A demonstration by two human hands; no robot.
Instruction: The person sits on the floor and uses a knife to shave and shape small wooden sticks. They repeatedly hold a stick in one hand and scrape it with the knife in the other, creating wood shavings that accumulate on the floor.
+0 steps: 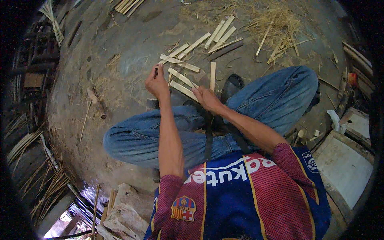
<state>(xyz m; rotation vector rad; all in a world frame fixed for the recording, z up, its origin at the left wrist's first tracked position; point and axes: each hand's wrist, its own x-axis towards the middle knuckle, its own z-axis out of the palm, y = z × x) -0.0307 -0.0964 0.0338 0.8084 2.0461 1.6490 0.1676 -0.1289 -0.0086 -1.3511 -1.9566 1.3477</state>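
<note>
Pale, flat bamboo strips lie on the floor ahead of my crossed legs. My left hand is closed, its fingertips pinched at the near end of one bamboo strip. Another bamboo strip lies slanted just beside those fingertips. My right hand is closed at the near end of a bamboo strip that points up and left. Its fingers partly hide that end. Below it, a wider strip runs almost parallel, reaching under the right hand. One short strip stands apart, close to my dark sandal.
Beyond the hands lie several more cut strips and a dark stick. A heap of fine shavings spreads at the far right. On the left are a bamboo piece and stacked dark wood. Pale-topped boards stand at right.
</note>
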